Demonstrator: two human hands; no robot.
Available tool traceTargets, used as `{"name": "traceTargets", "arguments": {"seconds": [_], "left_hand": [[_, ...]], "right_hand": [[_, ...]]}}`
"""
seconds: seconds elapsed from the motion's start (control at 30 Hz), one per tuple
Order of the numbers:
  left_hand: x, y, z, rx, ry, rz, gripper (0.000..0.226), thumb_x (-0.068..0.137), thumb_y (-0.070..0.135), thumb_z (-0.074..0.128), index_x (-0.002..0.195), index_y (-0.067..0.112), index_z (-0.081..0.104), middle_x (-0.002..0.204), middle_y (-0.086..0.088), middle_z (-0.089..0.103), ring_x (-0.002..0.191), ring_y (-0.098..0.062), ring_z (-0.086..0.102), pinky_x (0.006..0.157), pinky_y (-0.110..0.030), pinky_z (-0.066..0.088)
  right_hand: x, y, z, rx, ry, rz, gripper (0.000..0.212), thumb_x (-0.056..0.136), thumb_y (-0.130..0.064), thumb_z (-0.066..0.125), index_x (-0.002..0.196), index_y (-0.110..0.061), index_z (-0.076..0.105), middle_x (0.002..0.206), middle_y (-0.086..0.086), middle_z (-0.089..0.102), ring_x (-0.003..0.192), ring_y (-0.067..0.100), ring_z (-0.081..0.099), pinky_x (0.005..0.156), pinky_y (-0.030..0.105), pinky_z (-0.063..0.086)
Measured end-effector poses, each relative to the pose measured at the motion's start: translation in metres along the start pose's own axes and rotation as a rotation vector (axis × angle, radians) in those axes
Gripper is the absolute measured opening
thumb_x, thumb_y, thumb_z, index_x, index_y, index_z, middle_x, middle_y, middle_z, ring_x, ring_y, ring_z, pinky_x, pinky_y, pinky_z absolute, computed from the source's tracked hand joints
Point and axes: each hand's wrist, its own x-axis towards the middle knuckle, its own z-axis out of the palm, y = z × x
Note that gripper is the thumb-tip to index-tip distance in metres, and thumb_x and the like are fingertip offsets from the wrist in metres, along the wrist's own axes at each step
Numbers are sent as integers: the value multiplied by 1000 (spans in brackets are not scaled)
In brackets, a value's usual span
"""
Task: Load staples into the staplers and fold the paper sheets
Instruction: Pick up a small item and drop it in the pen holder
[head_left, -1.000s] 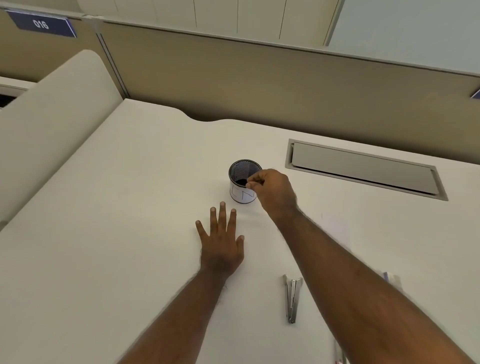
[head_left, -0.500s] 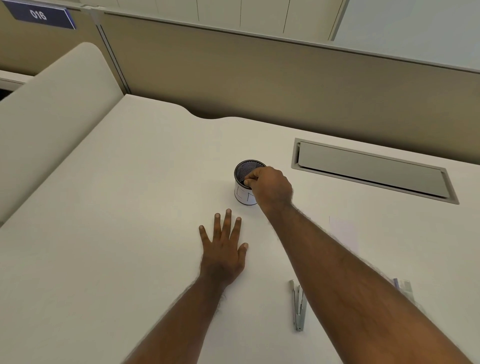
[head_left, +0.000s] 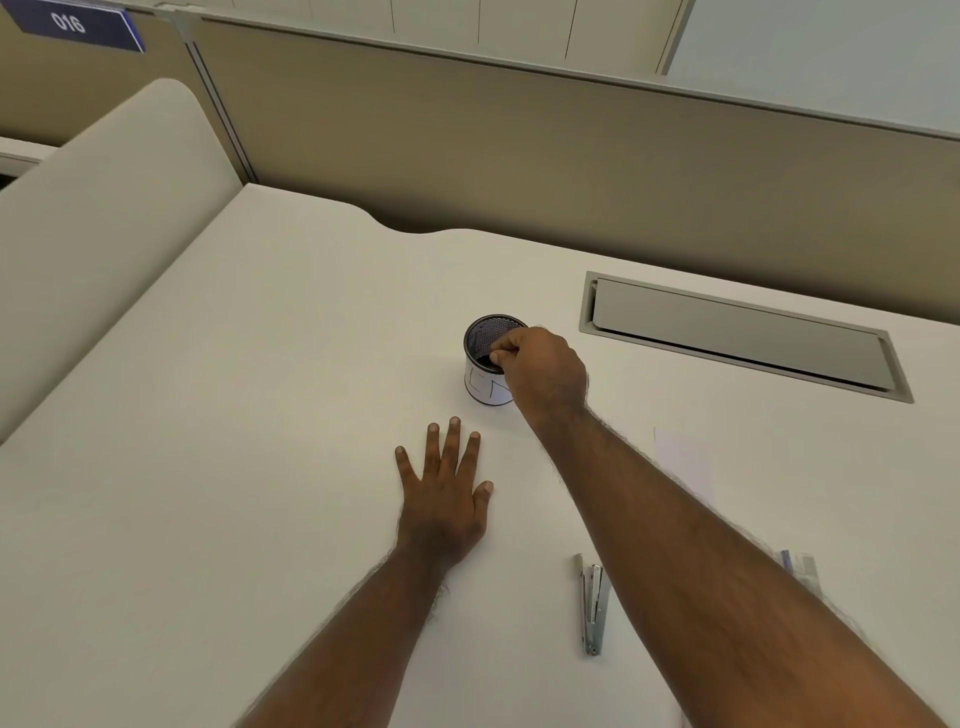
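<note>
Head view. Little changed from half a second ago: right hand (head_left: 543, 371) still curled over the near rim of the mesh pen cup (head_left: 485, 358), fingertips bunched together at the opening; whether anything is pinched between them cannot be told. Left hand (head_left: 444, 496) still flat on the desk (head_left: 208, 467), palm down, fingers straight and slightly spread, holding nothing, just in front of the cup and apart from it. Whole scene sitting a touch lower in the frame than a second ago.

Stapler (head_left: 592, 605) lying on the desk near the right forearm, swung open into a long narrow strip, silvery bare metal, pointing away from the body. Pale sheet of paper (head_left: 683, 462) flat on the desk to the right of that forearm, barely distinct from the surface. Small whitish strip with a blue edge (head_left: 800, 569) farther right, partly hidden by the arm, too blurred to name.

Cup round, black wire mesh inside, white paper wrap with dark lines outside. Desk matt, off-white, smooth. Grey rectangular cable flap (head_left: 737, 338) set into it beyond the cup.
</note>
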Motion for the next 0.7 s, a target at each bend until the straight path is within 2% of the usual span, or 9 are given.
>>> {"name": "traceTargets", "arguments": {"seconds": [0.13,0.23,0.4,0.53,0.6,0.7], "left_hand": [[-4,9,-1,-8,-24,5,65,98,51,18,155,26,0,164,-3,-11,150,-28,-10,115,-64,-6],[-10,20,-2,-18,-24,24,64,97,50,14,155,26,0,164,-3,-11,150,-27,-11,116,-63,-4],[-25,43,-2,-36,-55,49,63,99,47,15,155,25,-4,163,-2,-15,150,-25,-14,117,-61,-6],[-44,58,-1,-93,-37,85,61,100,42,23,155,23,6,164,-2,-8,151,-25,-8,117,-60,-4],[-53,66,-1,-125,-12,114,60,99,39,26,155,21,14,164,-3,-1,151,-25,-2,118,-58,-2],[-62,78,-1,-160,-19,147,58,101,37,27,155,21,14,163,-1,-4,151,-21,-3,120,-51,-5]], "right_hand": [[-11,9,-7,39,8,-12,13,88,-33,63,95,-29,73,101,-7,72,89,19,65,69,26,41],[-28,23,-15,69,27,-5,12,88,-37,62,94,-32,71,103,-12,70,90,13,64,69,25,38],[-70,65,-31,65,23,26,14,89,-42,60,96,-35,70,104,-19,67,90,4,61,72,22,40],[-118,109,-45,59,36,103,9,89,-43,60,91,-38,68,100,-23,65,76,-2,58,66,17,39],[-142,130,-51,34,44,159,9,89,-43,59,90,-38,67,99,-23,64,77,0,60,66,19,42],[-176,161,-59,-4,53,216,9,89,-43,58,91,-39,66,99,-24,63,83,1,62,70,21,44]]}}
